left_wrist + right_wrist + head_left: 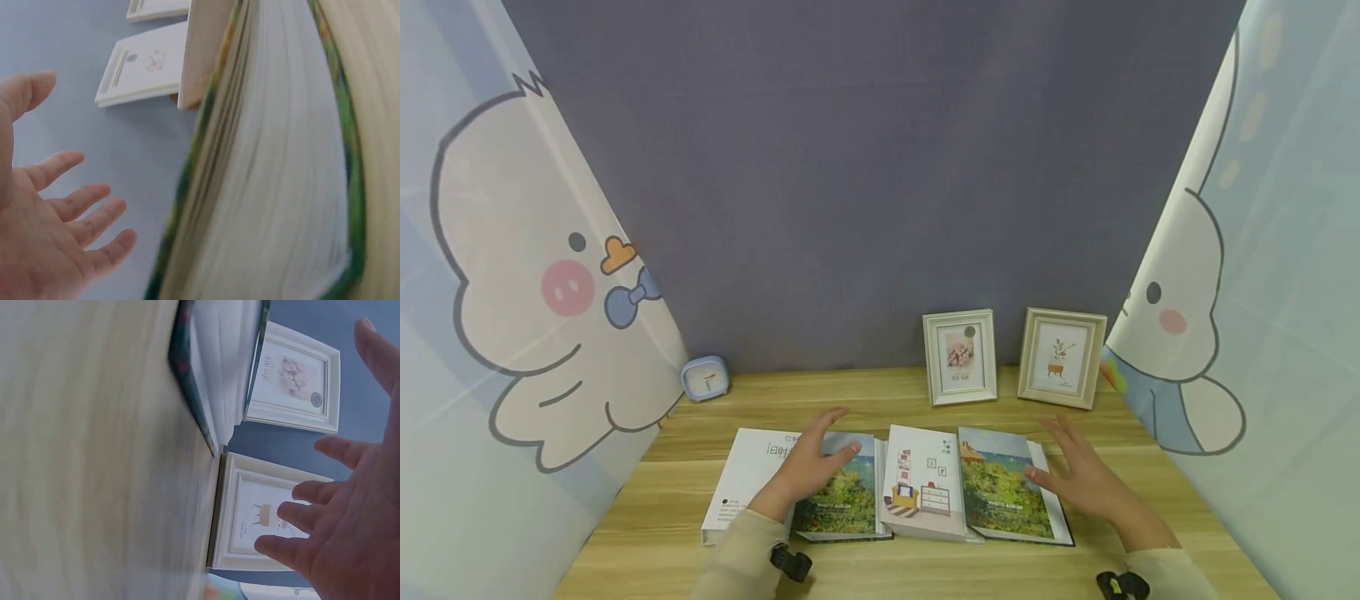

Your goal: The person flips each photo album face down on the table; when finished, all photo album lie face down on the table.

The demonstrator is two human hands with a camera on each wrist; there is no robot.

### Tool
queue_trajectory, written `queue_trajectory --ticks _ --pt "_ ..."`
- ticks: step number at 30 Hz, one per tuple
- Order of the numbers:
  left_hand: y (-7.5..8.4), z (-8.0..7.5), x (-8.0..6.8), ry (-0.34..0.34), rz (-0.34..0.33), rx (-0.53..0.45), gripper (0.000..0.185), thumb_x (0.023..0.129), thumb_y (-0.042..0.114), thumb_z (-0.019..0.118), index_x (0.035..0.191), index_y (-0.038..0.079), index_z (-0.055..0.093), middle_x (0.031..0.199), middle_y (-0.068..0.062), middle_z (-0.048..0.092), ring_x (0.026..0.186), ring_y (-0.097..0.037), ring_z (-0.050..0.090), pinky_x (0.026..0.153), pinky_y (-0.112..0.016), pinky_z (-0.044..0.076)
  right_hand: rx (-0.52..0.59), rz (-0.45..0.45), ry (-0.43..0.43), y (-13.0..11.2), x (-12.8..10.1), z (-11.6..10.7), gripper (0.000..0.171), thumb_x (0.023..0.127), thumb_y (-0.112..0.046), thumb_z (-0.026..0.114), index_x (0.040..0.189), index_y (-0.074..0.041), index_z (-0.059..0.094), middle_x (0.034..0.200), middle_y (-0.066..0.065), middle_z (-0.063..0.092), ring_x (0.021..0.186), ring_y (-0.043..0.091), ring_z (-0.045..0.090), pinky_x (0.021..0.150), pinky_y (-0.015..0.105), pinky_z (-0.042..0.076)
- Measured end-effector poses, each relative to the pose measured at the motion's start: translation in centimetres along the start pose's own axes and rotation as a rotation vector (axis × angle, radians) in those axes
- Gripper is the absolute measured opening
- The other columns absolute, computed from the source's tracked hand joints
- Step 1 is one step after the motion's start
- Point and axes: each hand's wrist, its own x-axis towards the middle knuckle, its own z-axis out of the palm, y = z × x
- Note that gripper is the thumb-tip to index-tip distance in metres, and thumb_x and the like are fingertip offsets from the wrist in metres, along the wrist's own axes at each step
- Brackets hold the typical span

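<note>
Several albums lie side by side on the wooden table (880,392): a white book (747,475), a green photo album (846,496), a pink-white album (921,483) and a second green photo album (1003,496). My left hand (820,446) hovers with fingers spread over the white book and the first green album. In the left wrist view the open palm (56,231) stands apart from the album's page edge (269,187). My right hand (1063,467) is open beside the right album's outer edge, with its fingers (312,512) spread and holding nothing.
Two picture frames stand at the back: a white one (960,357) and a beige one (1062,357). A small blue clock (705,377) sits at the back left. Cartoon curtains hang on both sides, with a purple backdrop behind.
</note>
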Motion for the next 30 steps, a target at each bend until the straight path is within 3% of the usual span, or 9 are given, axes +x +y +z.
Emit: queue_trajectory --ticks 8,14,21,25,30 --pt "1.7 2.7 0.6 -0.001 0.062 -0.057 0.061 0.103 0.039 0.069 0.156 0.017 0.047 0.157 -0.012 0.046 0.142 -0.038 0.046 0.112 -0.064 0.041 0.043 -0.024 -0.020 -0.2 -0.5 0.5 0.089 0.096 -0.043 0.076 0.162 -0.003 0.031 0.165 0.038 0.011 0.144 0.069 0.015 0.098 0.089 0.028" --pt "3.3 5.0 0.6 -0.059 0.108 -0.155 0.056 0.105 0.034 0.068 0.153 0.016 0.049 0.154 -0.012 0.049 0.139 -0.038 0.049 0.112 -0.059 0.043 0.063 -0.023 -0.059 -0.5 -0.8 1.1 0.087 0.095 -0.047 0.077 0.159 -0.003 0.037 0.164 0.038 0.018 0.144 0.066 0.021 0.099 0.086 0.032" --pt "5.0 7.4 0.4 -0.165 0.079 -0.248 0.053 0.105 0.037 0.066 0.154 0.023 0.050 0.153 -0.012 0.049 0.136 -0.036 0.053 0.108 -0.055 0.048 0.053 -0.019 -0.085 -0.8 -1.1 1.2 0.087 0.095 -0.047 0.077 0.159 -0.002 0.039 0.163 0.037 0.023 0.142 0.066 0.028 0.098 0.082 0.038" --pt "5.8 8.4 0.4 -0.218 0.074 -0.324 0.048 0.106 0.030 0.066 0.151 0.025 0.052 0.153 -0.013 0.050 0.135 -0.039 0.053 0.109 -0.053 0.049 0.050 -0.038 -0.101 -0.9 -1.2 1.3 0.084 0.094 -0.046 0.078 0.157 -0.002 0.044 0.160 0.039 0.028 0.141 0.066 0.031 0.098 0.080 0.041" --pt "6.6 9.8 0.5 -0.281 0.029 -0.415 0.050 0.105 0.027 0.067 0.152 0.019 0.051 0.154 -0.017 0.048 0.131 -0.038 0.057 0.097 -0.039 0.057 0.048 -0.052 -0.115 -0.7 -1.1 1.5 0.080 0.093 -0.046 0.080 0.153 -0.003 0.049 0.158 0.038 0.032 0.140 0.064 0.034 0.097 0.078 0.043"
